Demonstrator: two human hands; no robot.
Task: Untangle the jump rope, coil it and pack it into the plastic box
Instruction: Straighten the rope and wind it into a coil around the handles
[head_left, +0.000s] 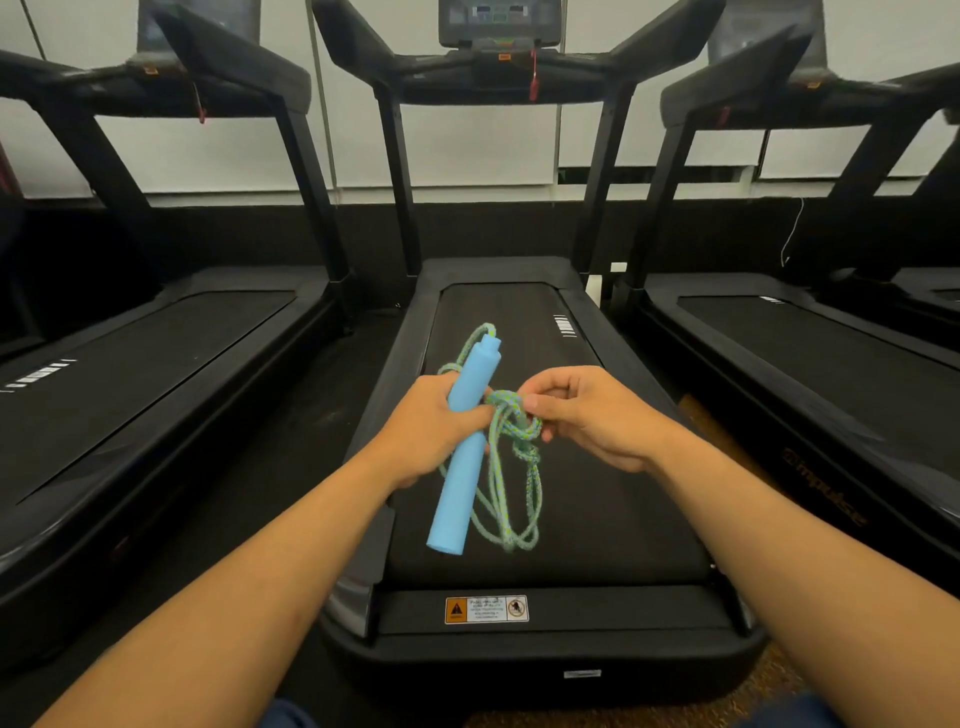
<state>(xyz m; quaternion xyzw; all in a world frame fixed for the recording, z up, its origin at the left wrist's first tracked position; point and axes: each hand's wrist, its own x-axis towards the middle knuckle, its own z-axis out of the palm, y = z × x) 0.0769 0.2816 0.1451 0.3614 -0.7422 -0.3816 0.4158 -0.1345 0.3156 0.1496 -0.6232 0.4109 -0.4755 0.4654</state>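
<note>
Jump rope (511, 470): you are holding it in the air over the middle of the treadmill belt (597, 467), nearer the belt's front edge than its far end; it is not touching the belt.
Handles (465, 447): light blue foam tubes, lying end to end in one slanted line, the top leaning away from you.
Cord: braided, pale green with blue flecks, bunching into a knot just right of the handles, several loops hanging below, one loop rising beside the top handle.
Left hand (431, 431): you are wrapping your fingers closed around the handles at mid-length.
Right hand (587, 415): you are pinching the knot between thumb and curled fingertips.
Surface: black belt, a warning sticker (487, 609) sitting on the rear cover at the near edge.
Room: two more treadmills are flanking this one, left and right; a console (500, 23) is standing at the far end; pale blinds are covering the wall behind.
</note>
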